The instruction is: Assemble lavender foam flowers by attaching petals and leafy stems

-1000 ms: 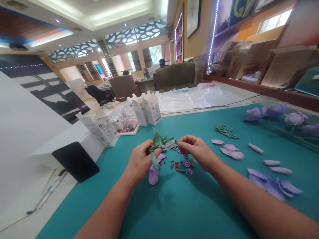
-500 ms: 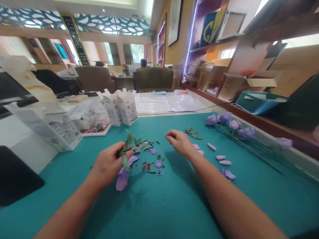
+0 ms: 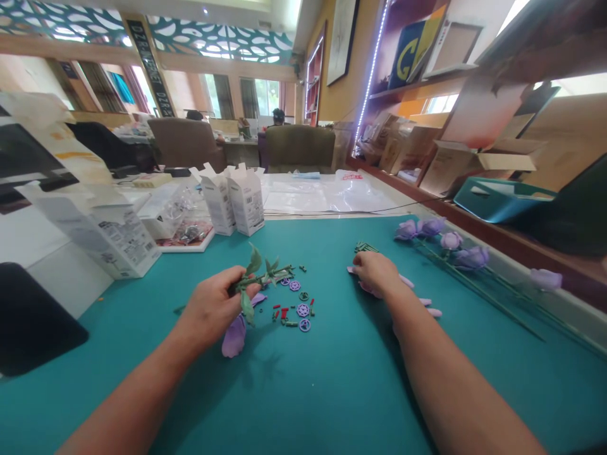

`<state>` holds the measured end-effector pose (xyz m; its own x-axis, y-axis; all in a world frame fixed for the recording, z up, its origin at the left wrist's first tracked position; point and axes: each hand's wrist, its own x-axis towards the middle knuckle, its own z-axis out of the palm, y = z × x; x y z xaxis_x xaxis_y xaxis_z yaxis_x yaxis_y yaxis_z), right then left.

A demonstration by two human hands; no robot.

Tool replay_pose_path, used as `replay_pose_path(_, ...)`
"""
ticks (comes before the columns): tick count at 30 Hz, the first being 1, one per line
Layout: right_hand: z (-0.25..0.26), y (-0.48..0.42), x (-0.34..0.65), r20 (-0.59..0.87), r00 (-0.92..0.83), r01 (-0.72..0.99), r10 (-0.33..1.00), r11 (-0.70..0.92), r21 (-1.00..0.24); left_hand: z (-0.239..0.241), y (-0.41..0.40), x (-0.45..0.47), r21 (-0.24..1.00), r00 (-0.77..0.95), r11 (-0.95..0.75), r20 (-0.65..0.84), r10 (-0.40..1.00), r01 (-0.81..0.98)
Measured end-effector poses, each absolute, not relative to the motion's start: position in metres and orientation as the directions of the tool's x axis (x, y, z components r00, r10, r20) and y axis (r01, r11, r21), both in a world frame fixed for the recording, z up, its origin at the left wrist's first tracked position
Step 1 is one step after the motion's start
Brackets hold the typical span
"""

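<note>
My left hand (image 3: 213, 303) is closed around a green leafy stem (image 3: 258, 278), its leaves sticking out past the fingers. Below that hand lies a purple petal (image 3: 234, 337), with another partly covered. My right hand (image 3: 377, 273) is over the purple petals on the right, fingers pinched on a pale purple petal (image 3: 351, 270) whose edge shows at the fingertips. Between the hands lie purple wheel-shaped parts (image 3: 303, 310), a green one (image 3: 303, 296) and small red pieces (image 3: 284, 313). Behind the right hand is a pile of short green sticks (image 3: 365, 247).
Assembled purple roses (image 3: 472, 258) on long green stems lie at the right of the green mat (image 3: 294, 398). White boxes (image 3: 246, 201) stand at the back, and an open white box (image 3: 111, 237) is at the left. A black object (image 3: 38, 322) borders the left side.
My right hand has moved right and forward from above the mat down to the purple petals. My left hand still grips the leafy stem, almost unmoved. The view has shifted slightly.
</note>
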<state>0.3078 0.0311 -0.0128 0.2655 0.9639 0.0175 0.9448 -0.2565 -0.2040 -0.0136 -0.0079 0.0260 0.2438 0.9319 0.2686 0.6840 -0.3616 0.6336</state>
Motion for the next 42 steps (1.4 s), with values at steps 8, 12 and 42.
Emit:
replay_pose_path(8,0.01,0.021,0.296,0.061,0.247,0.962,0.967,-0.237,-0.136,0.03,-0.01,-0.012,0.655,0.248,-0.364,0.267,0.931,0.662)
replay_pose_path(12,0.017,0.011,0.293,0.086,0.184,0.978,0.979,-0.173,-0.119,0.027,-0.012,-0.011,0.611,0.28,-0.39,0.273,0.921,0.689)
replay_pose_path(42,-0.023,0.017,0.31,0.153,0.166,0.985,0.974,-0.157,-0.07,0.021,-0.015,-0.008,0.323,0.394,-0.453,0.235,0.889,0.831)
